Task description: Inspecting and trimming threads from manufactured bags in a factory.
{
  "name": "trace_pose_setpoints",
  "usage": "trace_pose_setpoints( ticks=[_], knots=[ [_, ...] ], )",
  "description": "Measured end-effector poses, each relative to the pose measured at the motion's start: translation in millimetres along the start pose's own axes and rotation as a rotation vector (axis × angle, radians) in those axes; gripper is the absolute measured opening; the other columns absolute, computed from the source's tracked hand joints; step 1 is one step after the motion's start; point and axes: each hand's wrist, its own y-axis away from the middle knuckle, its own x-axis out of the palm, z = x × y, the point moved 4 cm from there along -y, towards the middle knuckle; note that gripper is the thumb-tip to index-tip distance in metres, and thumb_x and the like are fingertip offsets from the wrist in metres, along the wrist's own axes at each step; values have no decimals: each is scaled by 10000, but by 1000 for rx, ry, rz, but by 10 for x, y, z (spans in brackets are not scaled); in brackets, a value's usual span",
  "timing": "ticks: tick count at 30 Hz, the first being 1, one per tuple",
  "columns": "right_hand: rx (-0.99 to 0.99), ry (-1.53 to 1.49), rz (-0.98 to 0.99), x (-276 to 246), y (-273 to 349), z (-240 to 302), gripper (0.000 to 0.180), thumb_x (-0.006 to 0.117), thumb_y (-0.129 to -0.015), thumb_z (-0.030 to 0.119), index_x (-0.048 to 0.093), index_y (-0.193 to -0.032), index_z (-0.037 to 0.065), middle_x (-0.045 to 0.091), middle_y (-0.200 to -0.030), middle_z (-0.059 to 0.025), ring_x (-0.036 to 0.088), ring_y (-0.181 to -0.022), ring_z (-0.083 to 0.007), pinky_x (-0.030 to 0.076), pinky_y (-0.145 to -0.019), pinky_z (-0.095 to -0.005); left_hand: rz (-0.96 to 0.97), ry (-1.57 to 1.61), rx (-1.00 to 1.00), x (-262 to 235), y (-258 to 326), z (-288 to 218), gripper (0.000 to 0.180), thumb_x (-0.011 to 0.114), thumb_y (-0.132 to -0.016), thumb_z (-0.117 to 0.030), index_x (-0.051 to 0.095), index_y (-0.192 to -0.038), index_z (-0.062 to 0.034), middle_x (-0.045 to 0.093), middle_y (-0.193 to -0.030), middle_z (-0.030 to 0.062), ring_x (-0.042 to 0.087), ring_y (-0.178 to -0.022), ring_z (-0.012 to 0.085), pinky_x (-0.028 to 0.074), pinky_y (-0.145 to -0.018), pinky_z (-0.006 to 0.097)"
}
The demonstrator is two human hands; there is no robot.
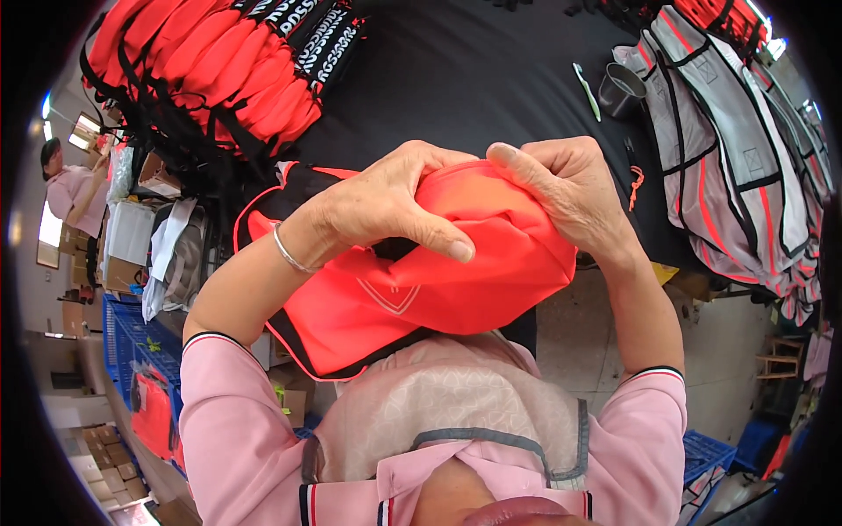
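A bright red-orange bag [491,263] with black edging and a pale shield-shaped outline hangs in front of my body, at the near side of the black-covered table. My left hand [386,202] has its fingers behind the bag's upper edge and its thumb stretched over the front fabric. On the other side, my right hand [570,193] grips the top right part of the bag, thumb pressed on the seam and fingers curled behind. The fabric bulges and creases between both hands. The fingertips behind the cloth are hidden. A silver bangle [289,250] circles my left wrist.
Stacked red bags with black straps [202,70] fill the table's far left. Grey pieces with black and red trim [728,149] lie right, beside a dark cup [621,89], a toothbrush [587,92] and a small tool with red cord [634,175]. A blue crate [132,342] stands left; another person [74,188] stands beyond.
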Motion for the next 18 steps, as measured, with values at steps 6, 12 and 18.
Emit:
trace_pose_setpoints(
  ticks=[6, 12, 18],
  knots=[
    [-89, 38, 89, 218, -221, -73, 439, 724, -878, 294, 646, -619, -52, 439, -447, -6, 377, -475, -40, 338, -435, -273, 54, 10, 15, 140, 58, 225, 319, 837, -723, -157, 693, -970, -13, 656, -839, -11, 582, -761, 63, 490, -711, 228],
    [-102, 79, 54, 207, -222, 26, 422, 688, -917, 289, 663, -663, -48, 476, -511, 29, 397, -517, -25, 344, -445, -249, -72, -115, -23, -224, 214, 9, 362, 770, -847, -253, 703, -1035, 49, 696, -889, 24, 620, -809, 69, 519, -738, 228],
    [115, -353, 391, 343, 19, 112, 302, 720, -890, 271, 695, -944, -25, 650, -776, 22, 557, -675, -22, 467, -617, -197, -22, -233, -1, -264, 307, -349, 329, 696, -920, -273, 726, -1017, 40, 663, -780, -22, 547, -702, 18, 483, -639, 198]
  ],
)
